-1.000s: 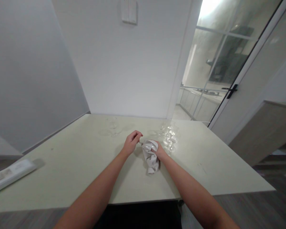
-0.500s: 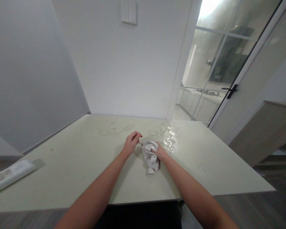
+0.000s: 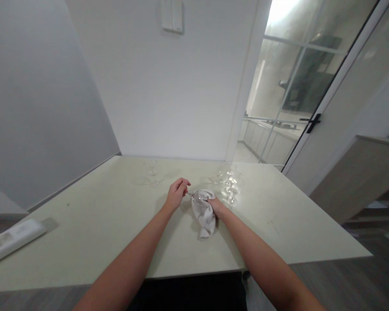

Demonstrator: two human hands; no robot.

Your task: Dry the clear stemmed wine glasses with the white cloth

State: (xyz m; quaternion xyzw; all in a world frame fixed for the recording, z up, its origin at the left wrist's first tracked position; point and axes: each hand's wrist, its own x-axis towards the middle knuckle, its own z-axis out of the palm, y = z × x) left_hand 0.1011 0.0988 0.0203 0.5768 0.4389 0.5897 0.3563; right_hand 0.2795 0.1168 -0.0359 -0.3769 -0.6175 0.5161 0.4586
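Note:
My left hand (image 3: 177,193) is closed around the stem end of a stemmed glass (image 3: 201,196), which lies tilted on its side above the table. A whitish cloth (image 3: 205,216) is wrapped about the bowl and hangs down toward the tabletop. Pressed into the cloth at the bowl, my right hand (image 3: 216,206) is closed on it, its fingers mostly hidden by the fabric. Beyond my left hand a clear stemmed glass (image 3: 152,170) stands upright. Several more clear glasses (image 3: 229,183) stand grouped past my right hand.
The pale table (image 3: 110,233) reaches to the white wall. A long white box-like object (image 3: 14,239) lies at its left edge. On the right are a glazed door with a black handle (image 3: 314,123) and a wooden shelf unit (image 3: 359,185).
The cloth has shifted over the bowl, covering it differently, and my right hand has turned slightly with it. My left hand keeps its hold. The whole view has moved slightly.

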